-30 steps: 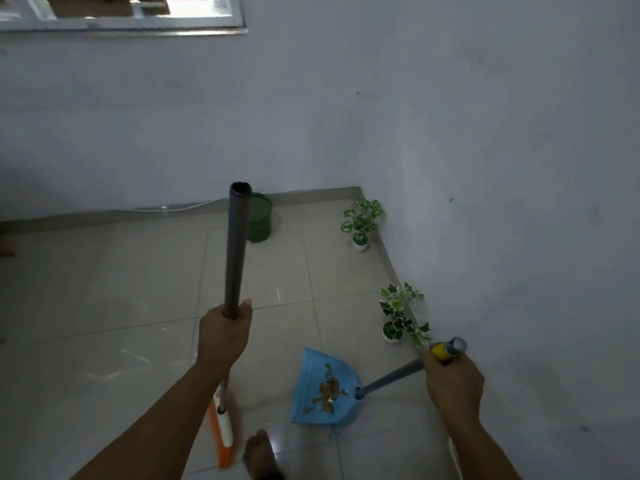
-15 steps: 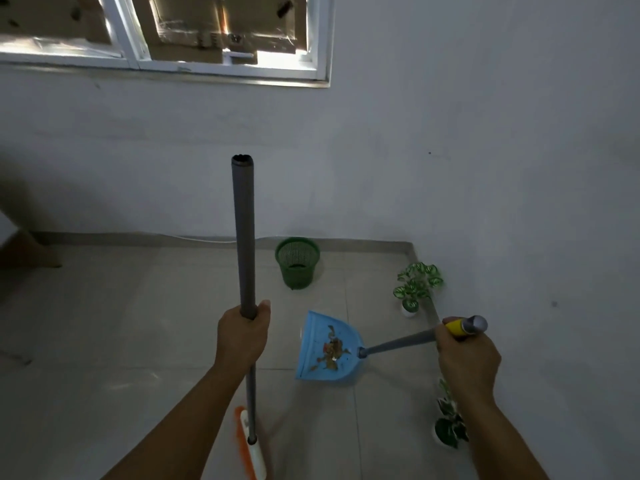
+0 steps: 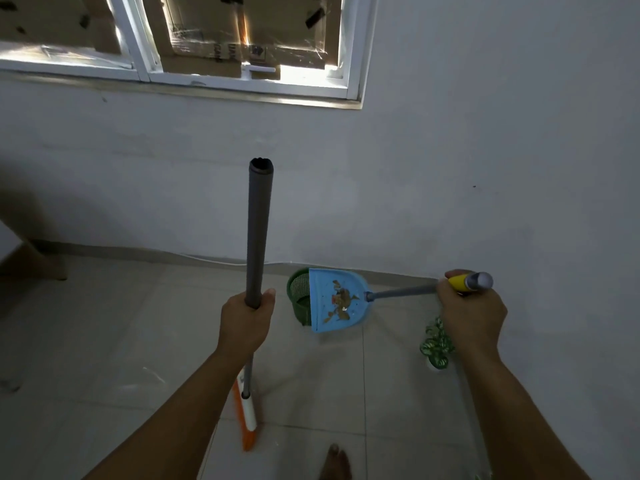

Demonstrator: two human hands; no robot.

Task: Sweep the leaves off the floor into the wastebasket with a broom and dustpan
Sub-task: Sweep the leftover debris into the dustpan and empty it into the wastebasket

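My left hand grips the grey pole of the broom, which stands upright; its orange and white head rests on the tiled floor. My right hand holds the yellow-tipped handle of the blue dustpan. The pan is lifted off the floor with brown leaves lying in it. It overlaps the right side of the green mesh wastebasket, which stands by the far wall.
A small potted plant stands by the right wall below my right hand. My bare foot is at the bottom edge. A window sits high in the far wall. A wooden furniture leg is at the left.
The view has come closer to the far wall and the wastebasket. The dustpan with the leaves has risen from the floor and now overlaps the basket. The broom stays upright in my left hand.
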